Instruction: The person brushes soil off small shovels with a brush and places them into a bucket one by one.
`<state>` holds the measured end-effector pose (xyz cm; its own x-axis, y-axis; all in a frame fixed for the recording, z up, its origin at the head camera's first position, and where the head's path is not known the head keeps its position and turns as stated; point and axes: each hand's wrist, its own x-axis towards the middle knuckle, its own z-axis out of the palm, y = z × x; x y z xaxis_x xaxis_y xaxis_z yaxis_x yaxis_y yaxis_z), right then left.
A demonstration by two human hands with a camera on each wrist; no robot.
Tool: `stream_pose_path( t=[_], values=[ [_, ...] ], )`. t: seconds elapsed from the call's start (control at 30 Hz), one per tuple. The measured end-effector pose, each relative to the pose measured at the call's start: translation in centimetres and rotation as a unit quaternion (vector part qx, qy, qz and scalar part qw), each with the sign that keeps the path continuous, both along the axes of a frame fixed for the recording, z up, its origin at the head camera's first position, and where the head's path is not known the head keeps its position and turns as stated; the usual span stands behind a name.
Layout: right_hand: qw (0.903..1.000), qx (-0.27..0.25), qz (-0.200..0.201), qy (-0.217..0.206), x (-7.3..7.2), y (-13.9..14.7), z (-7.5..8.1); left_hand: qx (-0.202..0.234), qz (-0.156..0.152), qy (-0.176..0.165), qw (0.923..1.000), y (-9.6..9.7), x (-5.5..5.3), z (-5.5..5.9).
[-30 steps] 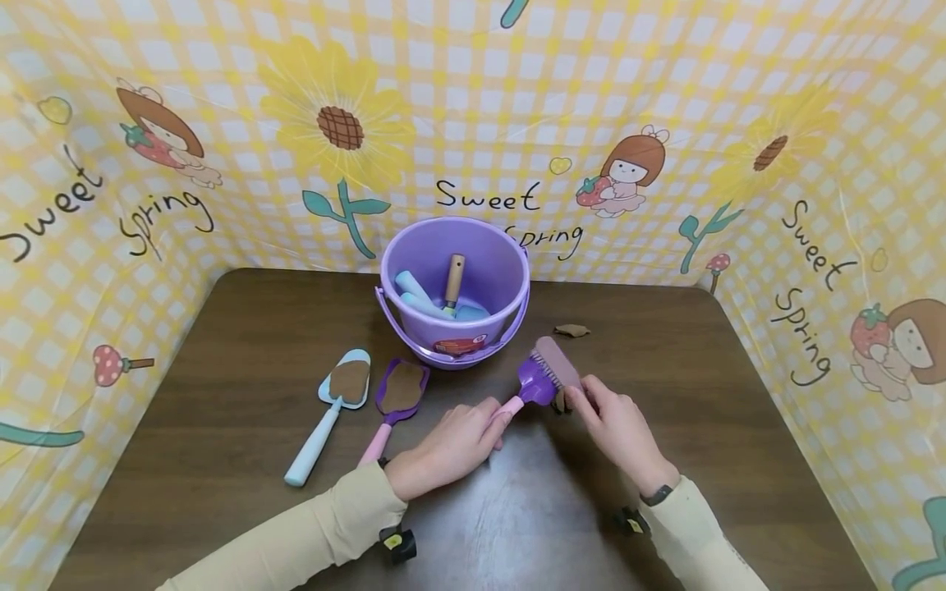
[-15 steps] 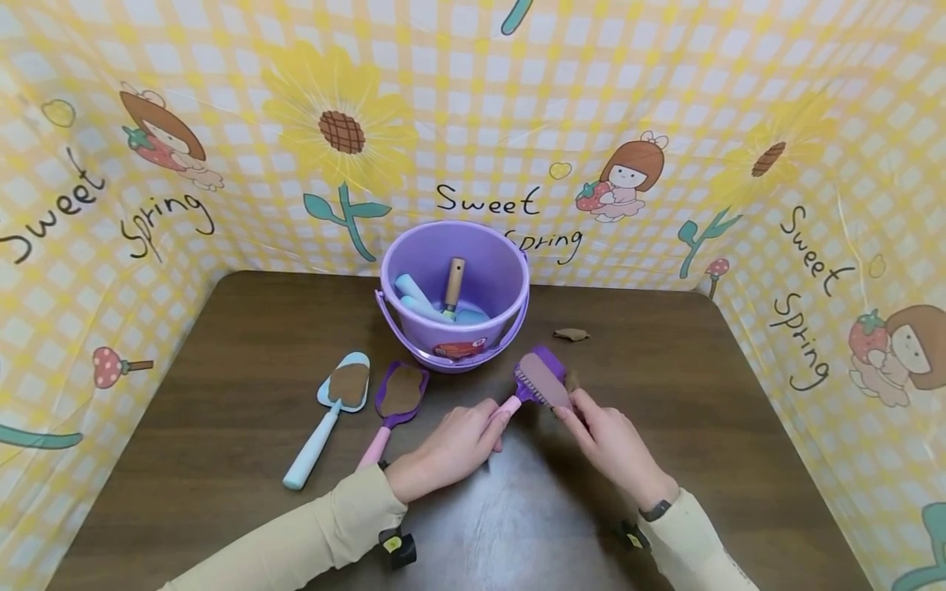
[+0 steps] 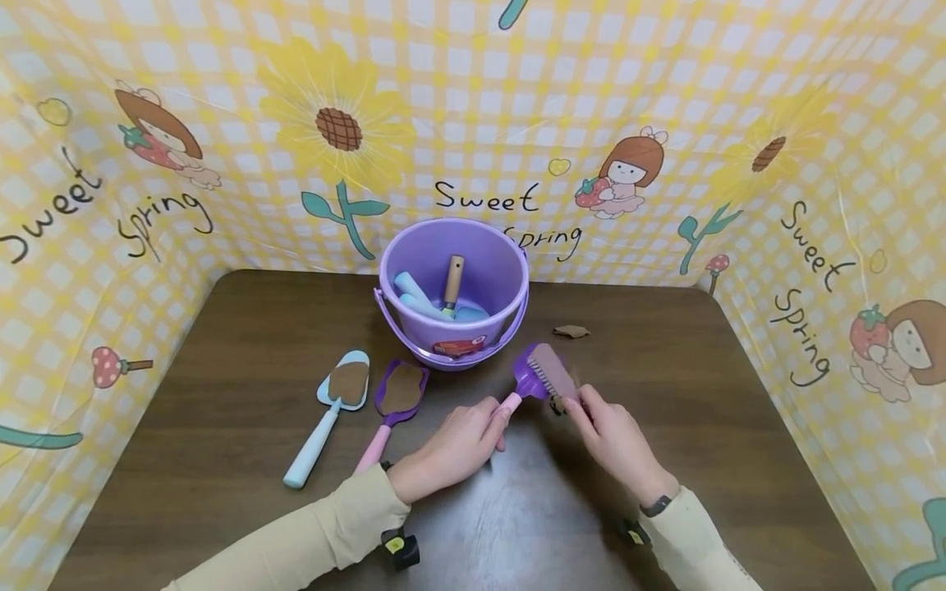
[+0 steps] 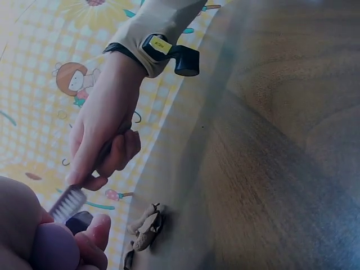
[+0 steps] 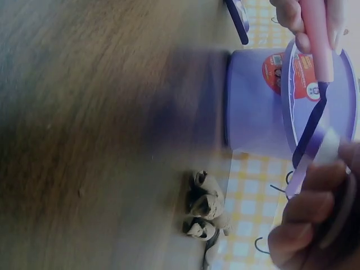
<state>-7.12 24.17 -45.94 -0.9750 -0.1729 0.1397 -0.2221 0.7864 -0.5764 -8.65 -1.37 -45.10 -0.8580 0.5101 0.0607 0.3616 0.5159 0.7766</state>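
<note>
In the head view my left hand [image 3: 454, 447] grips the pink handle of a small purple shovel [image 3: 525, 377], its blade raised above the table. My right hand [image 3: 619, 439] holds a mauve scrubbing brush [image 3: 556, 373] by one end, its bristles against the blade. The left wrist view shows the pale bristles of the brush [image 4: 68, 203] beside the dark blade. In the right wrist view the shovel's pink handle [image 5: 318, 39] passes in front of the bucket. Brown crumpled lumps [image 4: 147, 226] lie on the table beyond the hands, partly hidden behind the brush in the head view.
A purple bucket [image 3: 417, 335] with light blue tools and a wooden handle [image 3: 454, 279] inside stands behind. To the left lie a light blue trowel [image 3: 314, 447] and a purple, pink-handled shovel [image 3: 375, 446], both with brown patches on their blades. Another brown piece [image 3: 572, 331] lies near the bucket.
The brush moved down and left across the shovel blade, then back up and right. The blade's tilt shifted slightly. Both hands keep their grips.
</note>
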Motion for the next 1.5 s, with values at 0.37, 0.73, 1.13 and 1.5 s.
stream_pose_path(
  t=[0.37,0.73,1.13,1.5],
  values=[
    [0.9996,0.011,-0.017,0.019,-0.3,0.2,-0.4,0.02,0.003,-0.016,0.9997,0.0,-0.1,0.1],
    [0.9996,0.022,-0.011,0.015,-0.7,0.7,0.4,0.012,0.006,-0.016,0.9998,0.1,0.4,-0.2],
    [0.9997,0.017,-0.008,0.014,-1.0,1.3,0.3,0.005,-0.001,0.001,1.0,0.2,0.4,-0.3],
    [0.9997,-0.003,0.003,0.025,-0.8,1.3,0.4,0.017,0.005,-0.001,0.9998,0.2,0.6,-0.3]
  ],
)
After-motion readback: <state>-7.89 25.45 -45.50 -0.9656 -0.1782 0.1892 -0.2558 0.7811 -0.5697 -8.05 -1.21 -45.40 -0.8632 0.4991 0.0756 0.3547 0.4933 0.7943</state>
